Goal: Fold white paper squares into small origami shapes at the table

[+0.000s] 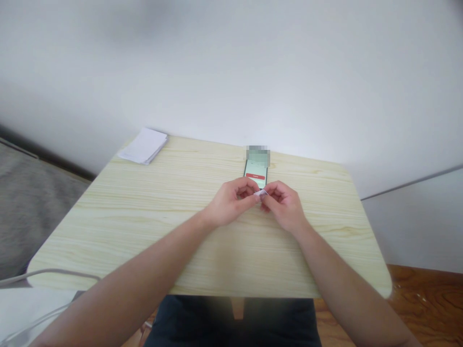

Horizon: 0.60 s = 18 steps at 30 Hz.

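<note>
The forearms extend over the table. The left hand pinches one end of a white slip between thumb and fingers; the right hand pinches the other. The slip is between the hands, at the near end of the phone. Match pressure on both sides; keep thumbs close together to limit tearing or slipping.
</note>
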Tool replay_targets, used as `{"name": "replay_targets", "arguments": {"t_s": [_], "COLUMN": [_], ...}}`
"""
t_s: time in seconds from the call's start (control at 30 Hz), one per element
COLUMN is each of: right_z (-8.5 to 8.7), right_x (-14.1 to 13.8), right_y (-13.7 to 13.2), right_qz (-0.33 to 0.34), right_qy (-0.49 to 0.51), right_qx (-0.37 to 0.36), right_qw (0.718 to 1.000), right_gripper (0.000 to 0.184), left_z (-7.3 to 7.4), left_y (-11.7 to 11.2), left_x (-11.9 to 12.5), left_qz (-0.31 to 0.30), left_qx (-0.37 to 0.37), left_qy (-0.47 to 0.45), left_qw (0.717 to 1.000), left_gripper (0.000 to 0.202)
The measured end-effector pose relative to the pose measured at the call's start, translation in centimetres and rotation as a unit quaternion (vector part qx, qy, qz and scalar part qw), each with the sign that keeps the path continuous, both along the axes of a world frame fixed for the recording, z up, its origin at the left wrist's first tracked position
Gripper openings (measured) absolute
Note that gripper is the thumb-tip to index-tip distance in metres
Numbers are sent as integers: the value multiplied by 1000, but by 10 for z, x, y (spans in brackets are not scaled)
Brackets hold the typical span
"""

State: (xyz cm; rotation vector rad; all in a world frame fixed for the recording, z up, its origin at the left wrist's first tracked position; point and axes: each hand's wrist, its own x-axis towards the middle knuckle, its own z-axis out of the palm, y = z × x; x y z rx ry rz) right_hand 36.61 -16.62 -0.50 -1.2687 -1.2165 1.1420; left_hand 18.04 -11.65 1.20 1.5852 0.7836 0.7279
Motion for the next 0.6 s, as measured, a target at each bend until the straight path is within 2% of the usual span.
{"name": "replay_targets", "arguments": {"t_s": [0.2,0.4,0.6], "right_z": [2,6,4], "right_x": [-1,1,4], "right_y": [1,1,1], "right_qz": [2,32,51], "right_qy": [20,59,83], "right_qx": [8,4,-4], "right_qw": [1000,998,995], "right_gripper": [13,11,13], "left_z": [-1,-7,-5], "left_y": [1,3,4], "left_x": [-1,-3,-2], "left_qz": [-20,-41,-52], "left_qx": [-16,-62,-92], "left_qy": [-22,-93,-142], "left_qw": [999,993,984], "left_gripper": [25,20,11]}}
